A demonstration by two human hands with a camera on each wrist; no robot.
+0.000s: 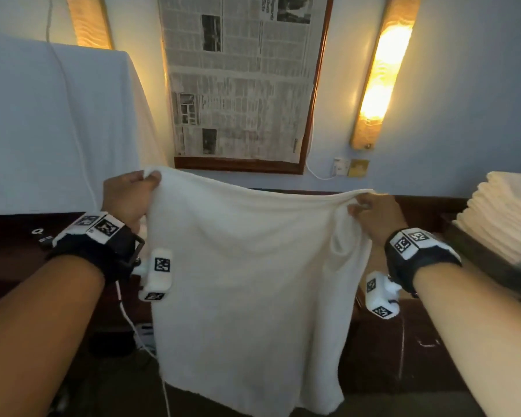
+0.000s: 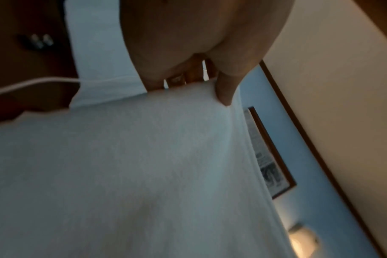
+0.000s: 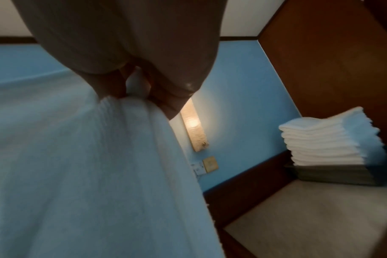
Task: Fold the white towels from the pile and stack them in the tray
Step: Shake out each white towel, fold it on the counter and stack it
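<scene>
both forearms reach out; left hand [image 1: 130,197] and right hand [image 1: 373,213] each pinch a top corner of a white towel [image 1: 241,281], hanging spread between them. folded towels [image 3: 329,139] fill the tray [image 3: 334,174] (off right).

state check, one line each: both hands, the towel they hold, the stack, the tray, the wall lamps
left hand: pinches the towel's upper left corner
right hand: pinches the bunched upper right corner
towel: unfolded, held up, hanging in the air
folded towels: neatly stacked in the tray, rising above its rim
tray: holds the stack, on the right
right wall lamp: lit
left wall lamp: lit
</scene>
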